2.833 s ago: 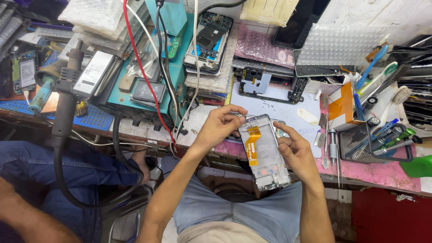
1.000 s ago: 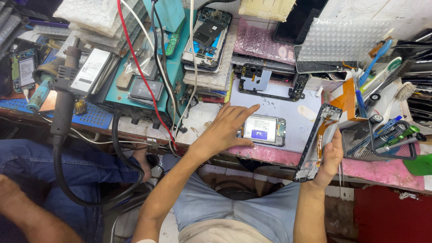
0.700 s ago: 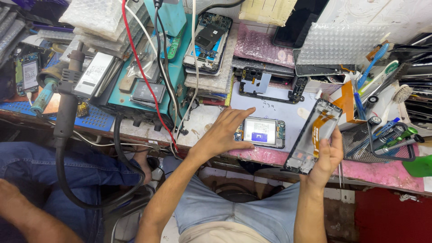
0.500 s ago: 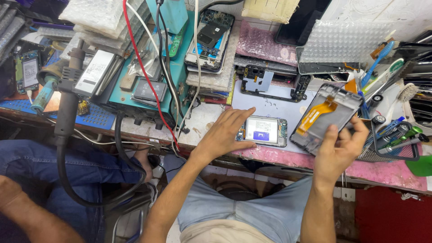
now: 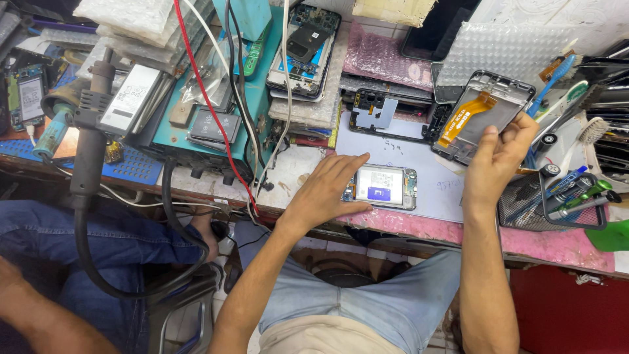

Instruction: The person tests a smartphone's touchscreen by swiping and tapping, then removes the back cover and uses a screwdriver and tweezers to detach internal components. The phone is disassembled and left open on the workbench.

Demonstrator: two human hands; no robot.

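Observation:
My left hand [image 5: 325, 192] lies flat on the bench, fingers spread, touching the left end of an opened phone body [image 5: 381, 187] with a white battery showing. My right hand [image 5: 496, 159] is raised to the right and holds a phone screen frame [image 5: 483, 117] with an orange flex cable on its back, tilted above the pale work mat [image 5: 419, 147].
A black phone mid-frame [image 5: 388, 115] lies behind the mat. A teal bench unit [image 5: 223, 98] with red and black cables stands at left, beside a hot-air handle [image 5: 88, 124]. A mesh tray of tools [image 5: 557, 200] sits at right. Another person's leg in jeans [image 5: 72, 249] is at lower left.
The screen frame came away from the phone body. My right hand carried it up and to the right, while my left hand stayed pressed on the phone body on the bench.

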